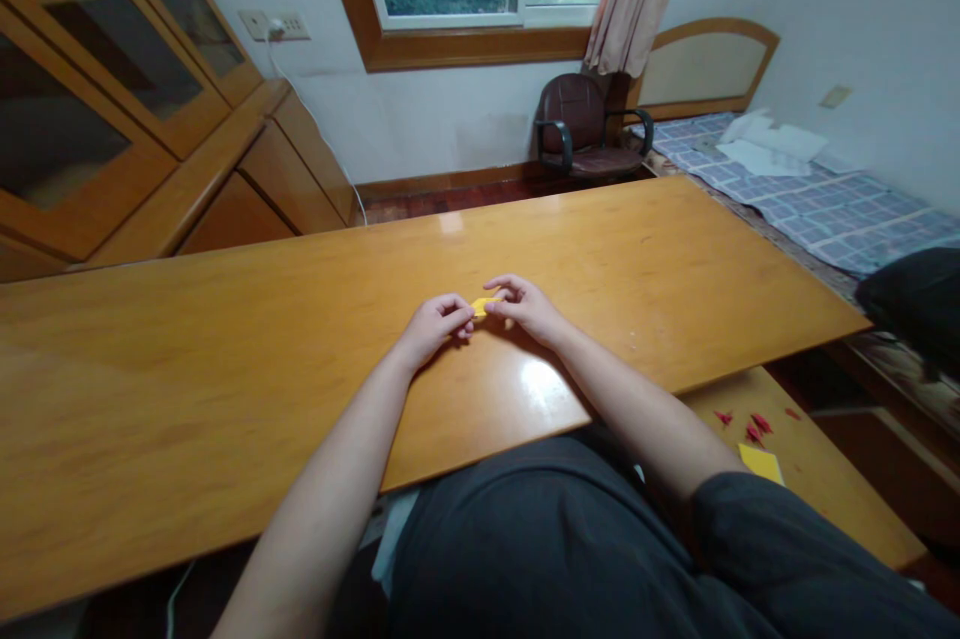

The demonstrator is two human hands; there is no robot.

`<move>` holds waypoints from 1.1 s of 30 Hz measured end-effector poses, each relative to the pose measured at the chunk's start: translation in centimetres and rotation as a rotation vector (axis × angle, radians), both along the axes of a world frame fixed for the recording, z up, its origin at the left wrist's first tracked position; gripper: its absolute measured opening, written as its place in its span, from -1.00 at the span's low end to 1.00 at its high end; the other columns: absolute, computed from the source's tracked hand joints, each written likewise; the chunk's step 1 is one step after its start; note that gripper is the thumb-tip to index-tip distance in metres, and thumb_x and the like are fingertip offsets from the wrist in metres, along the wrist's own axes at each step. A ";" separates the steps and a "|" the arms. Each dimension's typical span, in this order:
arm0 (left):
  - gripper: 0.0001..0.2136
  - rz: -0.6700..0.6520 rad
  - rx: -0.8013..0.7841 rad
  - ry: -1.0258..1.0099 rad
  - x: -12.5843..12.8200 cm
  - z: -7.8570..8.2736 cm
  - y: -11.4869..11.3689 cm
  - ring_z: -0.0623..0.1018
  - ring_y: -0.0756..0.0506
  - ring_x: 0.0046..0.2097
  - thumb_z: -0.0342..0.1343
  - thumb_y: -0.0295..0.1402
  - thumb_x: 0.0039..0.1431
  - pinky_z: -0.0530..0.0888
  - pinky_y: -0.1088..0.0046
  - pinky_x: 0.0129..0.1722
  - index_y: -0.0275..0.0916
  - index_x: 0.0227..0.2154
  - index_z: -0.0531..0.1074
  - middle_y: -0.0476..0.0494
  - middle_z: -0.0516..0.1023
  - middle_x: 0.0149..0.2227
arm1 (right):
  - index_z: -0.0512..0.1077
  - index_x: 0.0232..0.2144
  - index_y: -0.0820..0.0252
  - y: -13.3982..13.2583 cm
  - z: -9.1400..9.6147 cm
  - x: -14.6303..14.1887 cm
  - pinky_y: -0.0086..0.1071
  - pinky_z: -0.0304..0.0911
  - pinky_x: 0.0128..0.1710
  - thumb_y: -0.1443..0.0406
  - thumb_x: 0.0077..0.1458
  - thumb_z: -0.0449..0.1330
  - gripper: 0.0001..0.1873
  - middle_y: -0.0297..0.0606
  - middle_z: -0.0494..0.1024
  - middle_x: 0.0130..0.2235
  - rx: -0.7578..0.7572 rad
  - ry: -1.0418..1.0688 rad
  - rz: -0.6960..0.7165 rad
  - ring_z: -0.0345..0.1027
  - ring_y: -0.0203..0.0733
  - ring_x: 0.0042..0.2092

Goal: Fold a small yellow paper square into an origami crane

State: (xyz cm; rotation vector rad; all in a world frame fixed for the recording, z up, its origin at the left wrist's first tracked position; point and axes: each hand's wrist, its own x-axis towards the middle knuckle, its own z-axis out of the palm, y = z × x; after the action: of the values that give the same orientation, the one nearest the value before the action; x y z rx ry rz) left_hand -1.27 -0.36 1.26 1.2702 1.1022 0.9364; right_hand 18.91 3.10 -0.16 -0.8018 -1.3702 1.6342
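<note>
One small yellow paper (480,306), any markings unclear, pinched by fingers (455,318) of left hand (435,327), right hand (531,309).

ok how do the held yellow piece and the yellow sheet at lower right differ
The yellow piece is between the left hand and the right hand; the yellow sheet lies unheld on the lower surface. The piece looks smaller and folded; the sheet looks larger and flat. Both are yellow.

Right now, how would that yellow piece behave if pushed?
Held between left hand and right hand, the small yellow piece is probably light. Looking thin, like paper, it may crease easily. Its angular outline suggests sliding, not rolling.
</note>
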 end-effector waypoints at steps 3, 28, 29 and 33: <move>-0.71 0.008 -0.002 -0.013 -0.1 -0.1 0.0 0.48 0.04 -0.54 0.29 -0.16 0.02 0.41 0.55 -0.52 -0.30 -0.47 0.40 -0.03 0.51 -0.54 | 0.43 -0.15 0.17 0.0 0.1 0.0 -0.53 0.16 -0.56 0.17 -0.13 0.44 -0.52 -0.47 0.47 -0.49 -0.013 0.015 -0.015 0.29 -0.39 -0.51; -0.69 0.141 0.330 0.193 0.7 -0.4 -0.2 0.56 -0.01 -0.35 0.22 -0.24 0.12 0.60 0.38 -0.34 -0.23 -0.09 0.44 -0.15 0.54 -0.16 | 0.45 -0.24 0.20 -0.3 1.0 -0.1 -0.47 0.20 -0.47 0.24 -0.06 0.27 -0.72 -0.41 0.47 -0.50 -0.021 0.003 -0.099 0.30 -0.36 -0.48; -0.68 0.127 0.447 0.273 0.7 -0.3 -0.3 0.58 -0.05 -0.22 0.22 -0.27 0.13 0.61 0.36 -0.24 -0.20 -0.05 0.45 -0.18 0.51 -0.06 | 0.45 -0.26 0.20 -0.3 1.0 -0.1 -0.47 0.20 -0.47 0.23 -0.06 0.27 -0.73 -0.41 0.47 -0.50 -0.028 0.004 -0.104 0.30 -0.36 -0.48; -0.74 0.037 0.688 0.380 0.7 -0.3 -0.6 0.50 -0.11 0.05 0.12 -0.31 0.25 0.60 0.38 -0.15 -0.14 -0.01 0.50 -0.21 0.44 0.06 | 0.45 -0.32 0.20 -0.2 0.8 -0.2 -0.48 0.20 -0.48 0.23 -0.06 0.27 -0.78 -0.41 0.47 -0.50 -0.056 0.021 -0.117 0.30 -0.37 -0.48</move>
State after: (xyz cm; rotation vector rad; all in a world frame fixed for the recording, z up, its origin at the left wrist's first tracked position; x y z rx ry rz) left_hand -0.56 -0.94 1.00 2.0589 1.1312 1.1867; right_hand 18.72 2.90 0.60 -0.8783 -1.2442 1.5916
